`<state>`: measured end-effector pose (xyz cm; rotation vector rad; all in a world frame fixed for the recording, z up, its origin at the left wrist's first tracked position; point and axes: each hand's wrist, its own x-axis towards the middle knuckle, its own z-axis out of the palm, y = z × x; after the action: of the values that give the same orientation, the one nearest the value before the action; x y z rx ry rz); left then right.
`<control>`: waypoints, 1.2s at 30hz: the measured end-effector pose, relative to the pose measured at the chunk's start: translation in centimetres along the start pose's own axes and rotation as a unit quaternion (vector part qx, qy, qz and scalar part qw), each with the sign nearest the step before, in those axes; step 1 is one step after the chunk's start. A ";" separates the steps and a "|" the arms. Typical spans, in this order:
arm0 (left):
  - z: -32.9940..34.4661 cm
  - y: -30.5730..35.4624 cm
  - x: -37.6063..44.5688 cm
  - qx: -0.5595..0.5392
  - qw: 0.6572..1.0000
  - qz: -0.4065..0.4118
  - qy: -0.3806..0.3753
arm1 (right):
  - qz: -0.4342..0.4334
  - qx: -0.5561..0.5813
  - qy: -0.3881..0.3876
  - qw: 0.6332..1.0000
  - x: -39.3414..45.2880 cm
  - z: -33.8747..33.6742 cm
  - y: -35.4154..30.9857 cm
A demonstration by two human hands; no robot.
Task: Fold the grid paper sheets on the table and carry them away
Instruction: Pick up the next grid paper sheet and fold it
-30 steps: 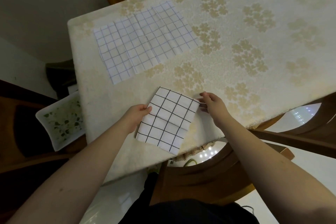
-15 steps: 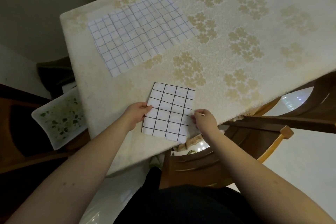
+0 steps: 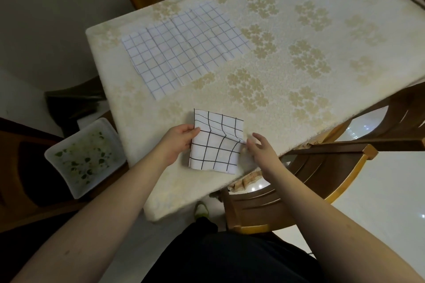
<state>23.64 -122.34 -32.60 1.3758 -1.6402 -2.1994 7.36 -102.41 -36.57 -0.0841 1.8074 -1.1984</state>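
The folded grid sheet lies at the near edge of the table, close to its near corner, and it is partly lifted in the middle, so a soft bulge shows across its lines; the left hand pinches its left edge, thumb on top and the fingers curled under, as far as I can see; the right hand is at the right edge with the fingers spread and relaxed, and it seems only to touch the paper, not to grasp it. I judge that the step in hand is the next fold of this sheet, or the picking up of it; to do it well, the left hand should keep its pinch firm so the layers do not slide apart; the right hand should bring edge to edge along the printed lines, which are a good guide, then press the crease flat from the middle outward; the bulge should be smoothed first, otherwise the crease may go crooked. The second grid sheet lies open and flat near the far left corner of the table, well apart from the hands, not yet folded.
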 end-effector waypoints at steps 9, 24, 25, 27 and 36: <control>-2.7 1.0 -1.7 0.086 0.990 0.096 0.053 | -0.137 0.018 0.015 0.990 -3.3 1.8 -2.6; -7.8 1.0 -2.1 0.315 0.920 0.229 0.050 | -0.280 -0.181 0.074 0.940 -5.4 3.4 -4.7; -7.9 1.0 -2.0 0.275 0.939 0.205 0.026 | -0.254 -0.134 0.055 0.956 -5.6 3.4 -4.7; -7.7 1.0 -2.0 0.186 0.972 0.142 -0.017 | -0.208 -0.034 0.022 0.977 -5.6 3.7 -4.7; -4.3 -1.4 1.2 0.000 1.000 -0.029 -0.006 | 0.000 0.051 -0.038 0.998 -1.9 3.6 -2.4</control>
<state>26.43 -125.49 -34.59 1.4314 -1.6248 -2.2436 10.11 -105.17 -33.84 -0.0716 1.6771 -1.2687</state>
